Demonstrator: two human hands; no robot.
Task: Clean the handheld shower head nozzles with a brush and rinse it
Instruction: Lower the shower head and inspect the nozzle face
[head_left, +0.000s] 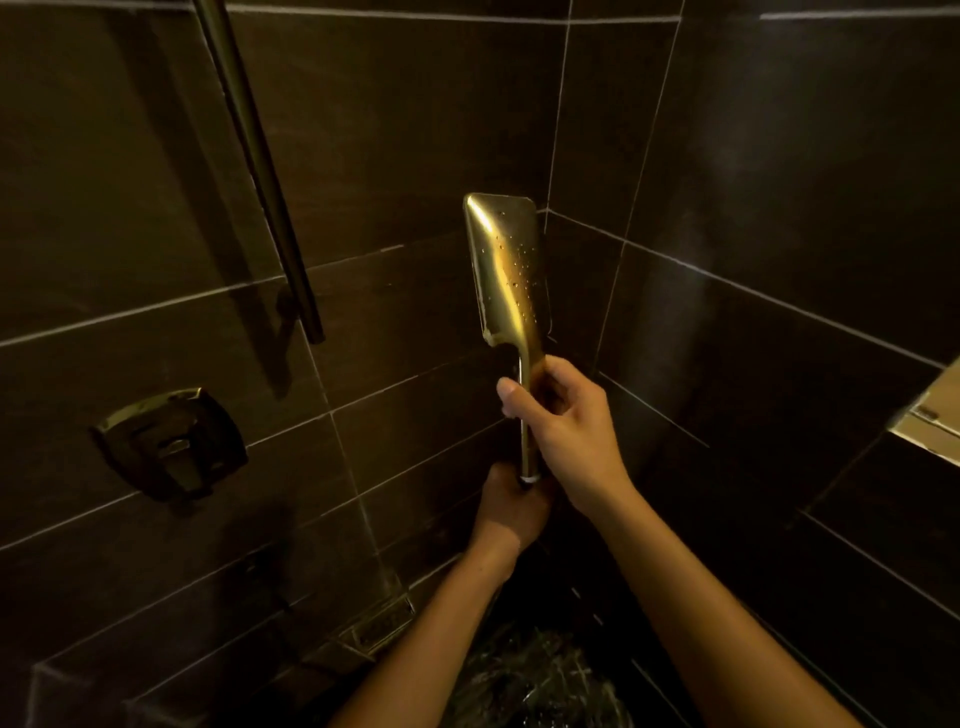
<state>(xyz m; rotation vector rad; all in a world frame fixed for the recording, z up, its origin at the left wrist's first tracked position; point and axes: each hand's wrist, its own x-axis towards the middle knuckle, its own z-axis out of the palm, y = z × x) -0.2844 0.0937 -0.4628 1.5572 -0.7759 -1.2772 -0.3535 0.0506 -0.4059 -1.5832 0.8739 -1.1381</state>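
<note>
The right hand (563, 421) is gripping the upper part of the handle of the shower head (511, 270), with its fingers curled round the stem and the thumb lying along the left side. Just below it, the left hand (511, 512) is wrapping round the bottom end of the same handle, where a pale ring is showing. Whatever joins on beneath that end is hidden inside the fist.

The gold shower head is standing upright in the middle of the scene, held out in front of the far corner of the dark tiled wall (415, 130). Its smooth back is facing the camera, with water droplets clinging to it, so the nozzle face is turned away and cannot be seen.

To the far left a dark slide bar (260, 171) is running down the wall, and lower on the left a metal valve control (171, 447) is sitting on the tiles. A drain (382, 623) is lying where wall meets floor. Water (535, 680) is splashing on the near floor between the forearms.
</note>
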